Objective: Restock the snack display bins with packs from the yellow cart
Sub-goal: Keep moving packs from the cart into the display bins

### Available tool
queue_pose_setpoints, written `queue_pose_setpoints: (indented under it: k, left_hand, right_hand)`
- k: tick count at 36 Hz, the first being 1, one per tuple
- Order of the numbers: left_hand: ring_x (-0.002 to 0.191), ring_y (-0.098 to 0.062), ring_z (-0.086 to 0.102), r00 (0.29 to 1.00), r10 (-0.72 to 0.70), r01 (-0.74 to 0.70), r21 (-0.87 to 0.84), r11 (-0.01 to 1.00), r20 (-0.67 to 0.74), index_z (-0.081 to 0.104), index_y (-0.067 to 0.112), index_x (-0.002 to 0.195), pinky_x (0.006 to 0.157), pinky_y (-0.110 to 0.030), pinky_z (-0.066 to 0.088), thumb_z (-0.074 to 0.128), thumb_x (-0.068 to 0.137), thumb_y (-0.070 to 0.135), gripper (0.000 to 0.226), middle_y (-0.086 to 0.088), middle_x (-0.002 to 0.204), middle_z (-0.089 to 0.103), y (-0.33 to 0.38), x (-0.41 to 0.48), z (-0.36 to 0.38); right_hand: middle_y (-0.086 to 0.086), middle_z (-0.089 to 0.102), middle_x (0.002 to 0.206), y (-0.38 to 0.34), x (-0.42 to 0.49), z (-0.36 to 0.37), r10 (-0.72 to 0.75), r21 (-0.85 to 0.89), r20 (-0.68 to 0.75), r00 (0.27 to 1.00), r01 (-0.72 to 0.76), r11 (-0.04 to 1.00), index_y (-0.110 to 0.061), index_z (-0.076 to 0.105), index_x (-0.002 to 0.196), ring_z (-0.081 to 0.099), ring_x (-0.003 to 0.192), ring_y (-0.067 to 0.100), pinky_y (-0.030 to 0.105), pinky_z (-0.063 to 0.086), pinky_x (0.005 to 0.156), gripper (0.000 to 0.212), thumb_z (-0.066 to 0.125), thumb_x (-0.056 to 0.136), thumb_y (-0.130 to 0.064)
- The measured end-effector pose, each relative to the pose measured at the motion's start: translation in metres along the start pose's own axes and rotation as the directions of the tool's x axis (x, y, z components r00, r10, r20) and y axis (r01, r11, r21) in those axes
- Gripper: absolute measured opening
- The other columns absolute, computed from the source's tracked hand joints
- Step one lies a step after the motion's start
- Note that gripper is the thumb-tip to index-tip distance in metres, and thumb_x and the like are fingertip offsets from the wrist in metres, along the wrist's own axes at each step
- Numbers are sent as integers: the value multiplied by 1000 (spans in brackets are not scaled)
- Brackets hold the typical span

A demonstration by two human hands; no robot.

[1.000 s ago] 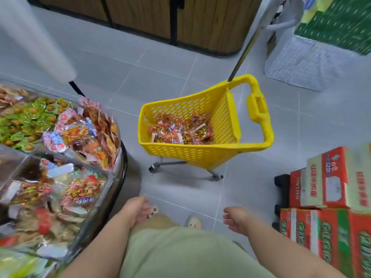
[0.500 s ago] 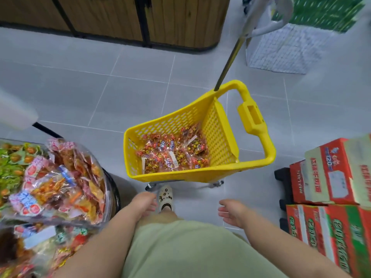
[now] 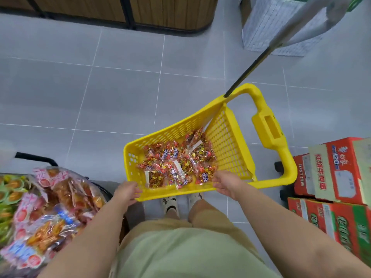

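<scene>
Yellow cart [image 3: 224, 141] runs near-left to far-right, handle [image 3: 269, 129] rightward; left hand [image 3: 128, 192] and right hand [image 3: 226, 183] loosely spread.

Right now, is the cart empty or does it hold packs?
Not empty: a loose pile of red packs covers the floor of the cart, well below its rim.

Material and finish findings
Yellow cart [image 3: 226, 149]: moulded plastic, perforated walls, smooth, dull sheen. Packs [image 3: 176, 163] inside: clear glossy film, crinkled. Bin packs [image 3: 56, 207] at left: same glossy film. Cartons [image 3: 337, 169] at right: printed cardboard, matt, scuffed. Floor tiles [image 3: 100, 93]: grey, smooth, matt. Far cabinet fronts [image 3: 160, 11]: wood grain, matt.
</scene>
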State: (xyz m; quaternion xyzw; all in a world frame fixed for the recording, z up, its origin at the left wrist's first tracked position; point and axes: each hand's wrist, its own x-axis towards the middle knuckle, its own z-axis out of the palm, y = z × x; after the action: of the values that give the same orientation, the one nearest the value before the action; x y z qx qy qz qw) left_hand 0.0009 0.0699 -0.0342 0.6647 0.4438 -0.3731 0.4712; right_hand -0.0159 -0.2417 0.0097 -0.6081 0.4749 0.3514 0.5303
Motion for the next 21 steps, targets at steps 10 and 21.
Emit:
queue_pose_setpoints:
  k: [10, 21]
  left_hand:
    - [73, -26, 51, 985, 84, -55, 188, 981, -152, 54, 7, 67, 70, -40, 43, 57, 88, 22, 26, -18, 78, 55, 0, 50, -12]
    - [78, -22, 57, 965, 43, -59, -56, 997, -260, 50, 17, 118, 70, -34, 50, 39, 102, 37, 28, -4, 91, 57, -19, 101, 22]
  right_hand:
    - [9, 59, 86, -27, 57, 43, 112, -221, 64, 992, -95, 971, -4, 55, 111, 59, 75, 19, 29, 50, 66, 19, 46, 96, -11]
    - [2, 57, 84, -45, 150, 110, 177, -372, 67, 982, -140, 918, -6, 57, 97, 58, 70, 14, 25, 51, 68, 8, 52, 92, -10]
